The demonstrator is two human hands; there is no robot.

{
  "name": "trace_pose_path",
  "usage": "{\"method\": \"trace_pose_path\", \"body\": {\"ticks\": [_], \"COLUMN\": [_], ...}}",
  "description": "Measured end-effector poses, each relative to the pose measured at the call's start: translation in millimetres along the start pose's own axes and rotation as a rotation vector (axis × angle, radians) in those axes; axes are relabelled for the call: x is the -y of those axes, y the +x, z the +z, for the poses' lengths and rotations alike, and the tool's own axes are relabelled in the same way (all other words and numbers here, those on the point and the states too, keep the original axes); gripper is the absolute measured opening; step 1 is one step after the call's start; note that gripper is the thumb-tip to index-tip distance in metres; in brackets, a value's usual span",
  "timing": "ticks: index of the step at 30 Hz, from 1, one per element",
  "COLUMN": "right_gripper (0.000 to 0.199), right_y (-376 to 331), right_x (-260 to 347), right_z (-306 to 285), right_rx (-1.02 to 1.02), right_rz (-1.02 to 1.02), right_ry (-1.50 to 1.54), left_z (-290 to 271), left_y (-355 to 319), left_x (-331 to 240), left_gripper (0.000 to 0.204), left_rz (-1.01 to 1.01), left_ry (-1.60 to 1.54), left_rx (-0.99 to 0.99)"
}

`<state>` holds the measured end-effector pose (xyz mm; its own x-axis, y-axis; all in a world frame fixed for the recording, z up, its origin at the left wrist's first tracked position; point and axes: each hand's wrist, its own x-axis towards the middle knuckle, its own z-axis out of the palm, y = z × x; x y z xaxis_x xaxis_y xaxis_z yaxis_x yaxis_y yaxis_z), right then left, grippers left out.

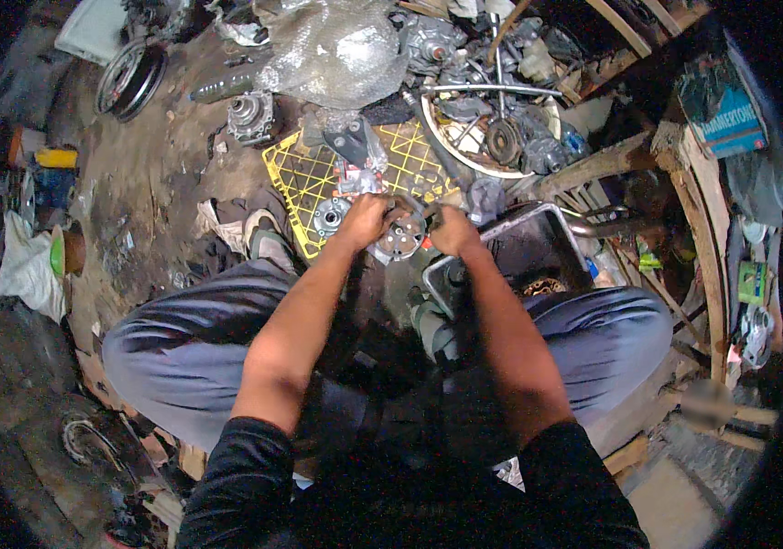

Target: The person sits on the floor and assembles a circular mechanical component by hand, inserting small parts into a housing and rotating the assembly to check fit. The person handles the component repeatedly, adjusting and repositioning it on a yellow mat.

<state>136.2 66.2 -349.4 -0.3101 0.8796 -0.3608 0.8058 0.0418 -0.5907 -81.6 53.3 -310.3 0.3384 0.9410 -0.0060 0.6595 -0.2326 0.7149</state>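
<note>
Between my two hands is a round metal engine part [400, 240] with several holes in its face; it looks like a clutch basket, though its exact kind is hard to tell. My left hand [367, 222] grips its left rim with curled fingers. On the opposite side my right hand [453, 231] is closed at the rim, its fingertips partly hidden. Just left of my left hand, a smaller round metal hub [329, 217] lies on a yellow grid panel [295, 188]. A clear plastic packet [359, 176] rests on the panel beyond my hands.
A rectangular metal pan [551, 212] stands at the right, with a brass-coloured ring part [543, 286] in it. Beyond it sits a round tray [427, 114] of greasy parts. Bubble wrap [341, 55], a gear housing [251, 117] and a wheel rim [130, 80] lie farther off. Wooden beams [707, 238] stand right.
</note>
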Motion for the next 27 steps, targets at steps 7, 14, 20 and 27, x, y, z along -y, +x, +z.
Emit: {"method": "trace_pose_path", "body": {"ticks": [7, 14, 20, 27], "right_gripper": [0.034, 0.04, 0.032, 0.01], "right_y": [-1, -16, 4, 17], "right_x": [7, 38, 34, 64], "right_z": [-8, -22, -20, -36], "right_rx": [-0.014, -0.002, -0.114, -0.254], "right_rz": [-0.072, 0.081, -0.2, -0.213], "right_ry": [0.221, 0.308, 0.649, 0.583], "left_z": [1, 4, -4, 33], "left_y": [20, 10, 6, -30], "left_x": [-17, -6, -16, -2], "left_gripper": [0.032, 0.025, 0.018, 0.023], "left_rz": [-0.028, 0.256, 0.07, -0.229], "left_ry": [0.272, 0.051, -0.062, -0.341], "left_rx": [0.081, -0.011, -0.114, -0.539]}}
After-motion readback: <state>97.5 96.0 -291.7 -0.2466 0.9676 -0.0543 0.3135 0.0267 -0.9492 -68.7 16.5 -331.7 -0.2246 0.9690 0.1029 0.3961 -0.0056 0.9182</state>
